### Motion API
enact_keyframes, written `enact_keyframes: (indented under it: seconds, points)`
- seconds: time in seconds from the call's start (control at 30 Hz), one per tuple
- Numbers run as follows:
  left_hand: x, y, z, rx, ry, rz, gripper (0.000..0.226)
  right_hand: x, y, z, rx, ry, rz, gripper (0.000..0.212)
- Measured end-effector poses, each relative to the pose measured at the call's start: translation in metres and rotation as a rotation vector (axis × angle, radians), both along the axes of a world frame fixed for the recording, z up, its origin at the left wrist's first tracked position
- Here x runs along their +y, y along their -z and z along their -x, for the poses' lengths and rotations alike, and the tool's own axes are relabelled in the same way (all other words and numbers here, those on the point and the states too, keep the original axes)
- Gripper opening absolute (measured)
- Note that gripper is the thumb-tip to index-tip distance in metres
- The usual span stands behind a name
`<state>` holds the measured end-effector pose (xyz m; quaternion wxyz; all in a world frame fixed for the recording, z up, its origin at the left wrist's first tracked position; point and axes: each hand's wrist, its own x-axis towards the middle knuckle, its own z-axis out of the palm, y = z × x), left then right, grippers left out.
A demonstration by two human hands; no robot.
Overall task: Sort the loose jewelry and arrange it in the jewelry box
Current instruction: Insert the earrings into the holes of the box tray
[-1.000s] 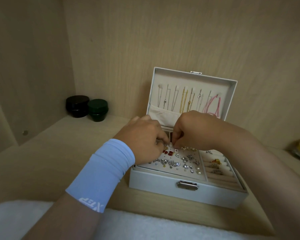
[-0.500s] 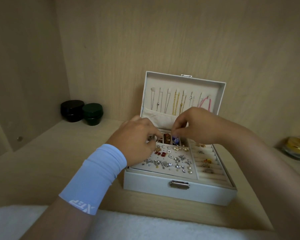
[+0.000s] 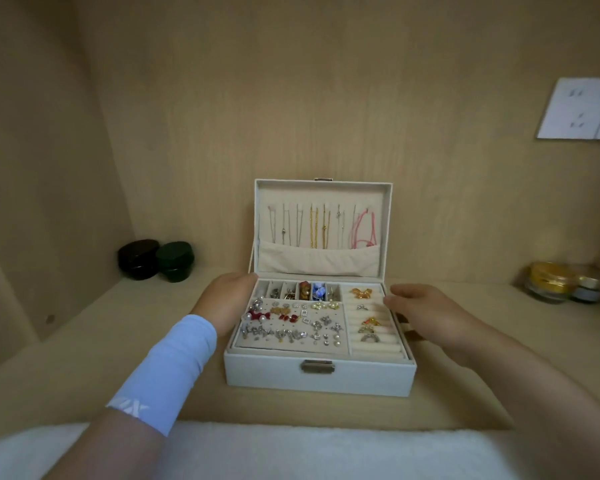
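A white jewelry box stands open on the wooden shelf, its lid upright. Several necklaces hang inside the lid above a cloth pocket. Earrings cover the perforated pad, and small compartments behind it hold more pieces. Rings sit in the roll slots at the right. My left hand, with a light blue wrist sleeve, rests against the box's left side. My right hand lies against the right side, fingers loosely apart. Neither hand holds any jewelry.
Two dark round jars stand at the back left corner. Gold-lidded glass jars sit at the far right. A white socket plate is on the right wall. A white towel covers the front edge.
Both hands have left the middle of the tray, where they were pinched together, and moved apart to the box's two sides. The view has pulled back.
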<state>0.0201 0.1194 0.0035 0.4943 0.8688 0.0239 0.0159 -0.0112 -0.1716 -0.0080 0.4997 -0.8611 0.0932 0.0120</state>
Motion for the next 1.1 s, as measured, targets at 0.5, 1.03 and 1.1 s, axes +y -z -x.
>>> enact_keyframes:
  seconds: [0.5,1.03,1.1]
  points:
    - [-0.050,-0.009,0.017,0.168,-0.011,0.435,0.030,-0.048,-0.020,0.022,0.023,0.055,-0.214,0.026]
    - [-0.074,-0.071,-0.066,-0.129,0.146,0.137,0.069,-0.078,-0.091,-0.041,-0.141,0.018,0.003,0.068]
    - [-0.073,-0.072,-0.078,-0.108,0.174,0.131,0.077,-0.070,-0.091,-0.047,-0.170,-0.002,-0.021,0.073]
